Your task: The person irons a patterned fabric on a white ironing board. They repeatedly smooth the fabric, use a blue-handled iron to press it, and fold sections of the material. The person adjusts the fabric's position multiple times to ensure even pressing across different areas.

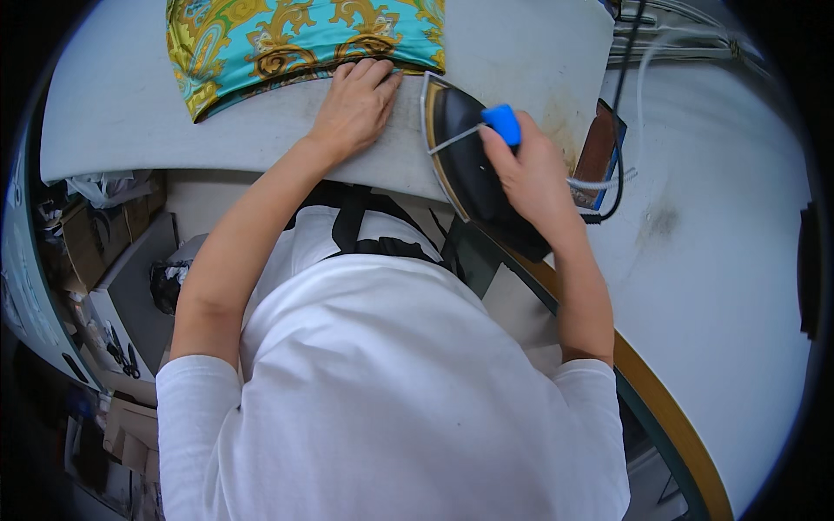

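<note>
A shiny turquoise and gold patterned fabric piece [313, 39] lies on the white padded ironing surface [260, 140], its dark inner edge turned towards me. My left hand [358, 101] rests at that near edge, fingertips on the cloth; whether they pinch it is hidden. To its right, my right hand [537, 176] grips the handle of a black steam iron [466, 156], which has a blue part at the front of the handle. The iron's tip points away from me, close to the fabric's right corner. Its rear end reaches past the surface's near edge.
A cord [619, 130] and a pale coiled hose [603, 182] run from the iron. Beyond them lies a brown, blue-edged pad [596, 150] on the white table [704, 273]. Cardboard boxes [98, 238] and black scissors [124, 355] are at lower left.
</note>
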`<action>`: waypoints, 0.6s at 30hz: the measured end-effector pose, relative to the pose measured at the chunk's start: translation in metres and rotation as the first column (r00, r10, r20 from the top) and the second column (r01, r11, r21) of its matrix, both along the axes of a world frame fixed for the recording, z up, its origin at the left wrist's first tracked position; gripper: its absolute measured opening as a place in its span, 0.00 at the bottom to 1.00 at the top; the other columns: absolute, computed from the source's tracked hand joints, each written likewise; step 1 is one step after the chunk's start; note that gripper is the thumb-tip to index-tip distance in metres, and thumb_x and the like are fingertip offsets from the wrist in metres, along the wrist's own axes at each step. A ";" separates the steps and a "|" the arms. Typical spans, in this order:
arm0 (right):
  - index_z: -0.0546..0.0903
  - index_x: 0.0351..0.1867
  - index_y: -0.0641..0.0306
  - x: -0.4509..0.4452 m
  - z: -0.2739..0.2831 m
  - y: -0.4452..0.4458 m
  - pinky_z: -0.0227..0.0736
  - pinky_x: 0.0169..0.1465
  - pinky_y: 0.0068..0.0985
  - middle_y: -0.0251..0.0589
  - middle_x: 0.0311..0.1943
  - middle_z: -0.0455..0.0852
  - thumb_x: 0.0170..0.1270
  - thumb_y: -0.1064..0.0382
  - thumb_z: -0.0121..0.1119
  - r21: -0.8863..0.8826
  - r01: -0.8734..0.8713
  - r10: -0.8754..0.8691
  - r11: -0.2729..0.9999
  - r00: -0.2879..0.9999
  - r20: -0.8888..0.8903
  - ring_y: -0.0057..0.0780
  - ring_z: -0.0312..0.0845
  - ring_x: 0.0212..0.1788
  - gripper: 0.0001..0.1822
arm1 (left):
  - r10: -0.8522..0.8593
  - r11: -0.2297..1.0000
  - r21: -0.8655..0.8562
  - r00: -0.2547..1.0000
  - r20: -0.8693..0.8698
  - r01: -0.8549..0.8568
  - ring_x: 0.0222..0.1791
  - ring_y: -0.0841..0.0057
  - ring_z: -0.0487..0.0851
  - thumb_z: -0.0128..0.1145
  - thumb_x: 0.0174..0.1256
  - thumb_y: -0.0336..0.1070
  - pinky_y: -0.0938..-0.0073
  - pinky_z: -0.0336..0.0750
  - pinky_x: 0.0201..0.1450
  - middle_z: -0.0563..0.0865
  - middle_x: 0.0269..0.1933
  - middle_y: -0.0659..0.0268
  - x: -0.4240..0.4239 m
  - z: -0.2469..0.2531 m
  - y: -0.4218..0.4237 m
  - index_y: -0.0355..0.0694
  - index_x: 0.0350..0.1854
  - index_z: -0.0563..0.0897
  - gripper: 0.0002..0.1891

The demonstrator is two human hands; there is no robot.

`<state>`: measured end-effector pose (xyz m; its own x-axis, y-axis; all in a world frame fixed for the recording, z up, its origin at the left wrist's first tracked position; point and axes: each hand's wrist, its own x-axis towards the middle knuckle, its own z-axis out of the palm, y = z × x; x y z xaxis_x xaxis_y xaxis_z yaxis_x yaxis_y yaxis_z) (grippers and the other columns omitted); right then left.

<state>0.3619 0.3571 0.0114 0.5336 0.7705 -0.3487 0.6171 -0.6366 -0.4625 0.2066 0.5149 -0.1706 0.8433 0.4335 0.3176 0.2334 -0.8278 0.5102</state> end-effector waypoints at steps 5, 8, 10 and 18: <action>0.78 0.47 0.73 -0.015 -0.016 0.032 0.75 0.45 0.53 0.68 0.33 0.86 0.72 0.49 0.60 -0.101 -0.070 0.077 0.992 0.995 0.067 0.67 0.83 0.41 0.23 | -0.038 0.999 -0.014 0.998 0.045 0.038 0.62 0.62 0.78 0.60 0.67 0.32 0.58 0.67 0.66 0.83 0.58 0.58 -0.006 0.000 0.003 0.33 0.56 0.84 0.17; 0.78 0.46 0.73 -0.009 -0.024 0.031 0.76 0.45 0.51 0.67 0.32 0.86 0.73 0.48 0.60 -0.132 -0.046 0.052 0.990 0.998 0.037 0.67 0.83 0.40 0.23 | 0.019 1.000 0.019 0.999 0.039 -0.020 0.61 0.61 0.78 0.61 0.66 0.31 0.58 0.68 0.66 0.84 0.57 0.58 -0.015 0.003 0.003 0.33 0.54 0.85 0.16; 0.78 0.45 0.73 -0.008 -0.023 0.028 0.76 0.44 0.51 0.66 0.31 0.86 0.73 0.48 0.60 -0.149 0.015 -0.018 0.989 1.000 -0.021 0.67 0.83 0.39 0.23 | 0.106 0.994 0.027 0.994 0.006 -0.106 0.60 0.61 0.79 0.62 0.64 0.31 0.58 0.68 0.65 0.84 0.56 0.57 -0.032 0.002 0.006 0.33 0.53 0.85 0.15; 0.78 0.44 0.73 -0.014 -0.033 0.036 0.75 0.43 0.49 0.67 0.31 0.85 0.73 0.48 0.61 -0.068 -0.004 -0.002 0.998 0.996 -0.085 0.67 0.82 0.38 0.23 | 0.200 0.973 0.109 0.978 0.057 -0.205 0.54 0.62 0.81 0.64 0.61 0.30 0.60 0.70 0.62 0.84 0.49 0.60 -0.053 0.011 0.023 0.35 0.49 0.86 0.14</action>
<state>0.3478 0.3936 -0.0212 0.4989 0.7439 -0.4447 0.5783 -0.6679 -0.4685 0.1540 0.5379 -0.1596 0.7255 0.5523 0.4106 0.3807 -0.8191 0.4290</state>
